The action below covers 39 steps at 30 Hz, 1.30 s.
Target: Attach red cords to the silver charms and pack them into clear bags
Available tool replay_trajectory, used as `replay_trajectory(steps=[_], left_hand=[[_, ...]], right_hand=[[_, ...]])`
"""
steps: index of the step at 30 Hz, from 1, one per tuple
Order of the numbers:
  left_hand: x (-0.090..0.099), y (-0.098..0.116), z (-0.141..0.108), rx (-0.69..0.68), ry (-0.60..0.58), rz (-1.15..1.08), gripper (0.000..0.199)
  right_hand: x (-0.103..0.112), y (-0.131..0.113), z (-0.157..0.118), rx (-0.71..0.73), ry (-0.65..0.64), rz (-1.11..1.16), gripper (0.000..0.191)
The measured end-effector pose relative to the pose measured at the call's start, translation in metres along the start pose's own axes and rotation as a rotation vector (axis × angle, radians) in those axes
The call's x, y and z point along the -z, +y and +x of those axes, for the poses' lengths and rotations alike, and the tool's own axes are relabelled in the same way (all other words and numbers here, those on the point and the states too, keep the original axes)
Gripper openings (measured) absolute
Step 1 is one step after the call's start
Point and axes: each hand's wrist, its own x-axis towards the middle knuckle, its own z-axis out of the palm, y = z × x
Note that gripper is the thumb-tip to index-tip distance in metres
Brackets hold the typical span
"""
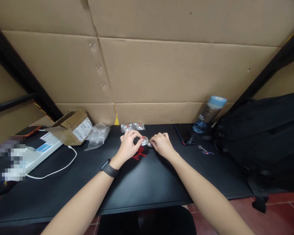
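My left hand [129, 144], with a black watch [109, 167] on the wrist, pinches a small round silvery disc [145, 141] that has a red spot. A bunched red cord [139, 154] lies on the black table just below that hand; whether it is tied to the disc I cannot tell. Close on the right, my right hand [162, 145] has its fingertips closed on a second small silvery disc [150, 144]. The two discs lie side by side, nearly touching. Behind my hands, more shiny discs with red bits [127, 127] sit in clear wrapping.
On the left are an opened cardboard box [72, 129], a crumpled clear plastic bag [98, 135], a white power strip [45, 151] and a white cable [51, 174]. To the right are a phone [185, 135], a keychain [207, 151], a blue-lidded bottle [208, 114] and a black backpack [264, 137]. Cardboard panels [161, 71] stand behind.
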Motion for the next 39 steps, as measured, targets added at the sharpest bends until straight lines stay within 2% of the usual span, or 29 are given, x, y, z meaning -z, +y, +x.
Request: replay_trajectory(steps=[5,8,12,17,22,27,30,34,39], left_hand=[[-0.003,-0.009,0.003,0.052,0.085,-0.093,0.012],[-0.005,-0.013,0.006,0.043,0.141,-0.247,0.014],[-0.011,-0.011,0.006,0.026,0.181,-0.44,0.015],[-0.017,-0.005,0.002,0.016,0.18,-0.447,0.012],[-0.016,-0.004,0.0,0.015,0.17,-0.382,0.011],[-0.012,0.0,-0.002,0.019,0.136,-0.262,0.009],[-0.011,0.002,-0.002,0.033,0.114,-0.226,0.008],[-0.007,0.005,-0.002,0.048,0.079,-0.16,0.007],[-0.004,0.006,-0.002,0.001,0.044,-0.166,0.005]], right_hand=[[0.009,0.0,0.0,-0.114,0.165,0.349,0.013],[0.012,-0.003,0.001,-0.118,0.272,0.551,0.015],[0.007,-0.012,0.001,-0.146,0.316,0.821,0.017],[0.0,-0.028,0.0,-0.248,0.217,1.226,0.027],[0.003,-0.034,-0.003,-0.315,0.127,1.45,0.03],[0.007,-0.031,-0.004,-0.392,0.049,1.579,0.048],[0.009,-0.03,-0.005,-0.461,-0.023,1.622,0.044],[0.01,-0.028,-0.004,-0.568,-0.052,1.683,0.038],[0.013,-0.026,-0.004,-0.55,-0.057,1.729,0.038]])
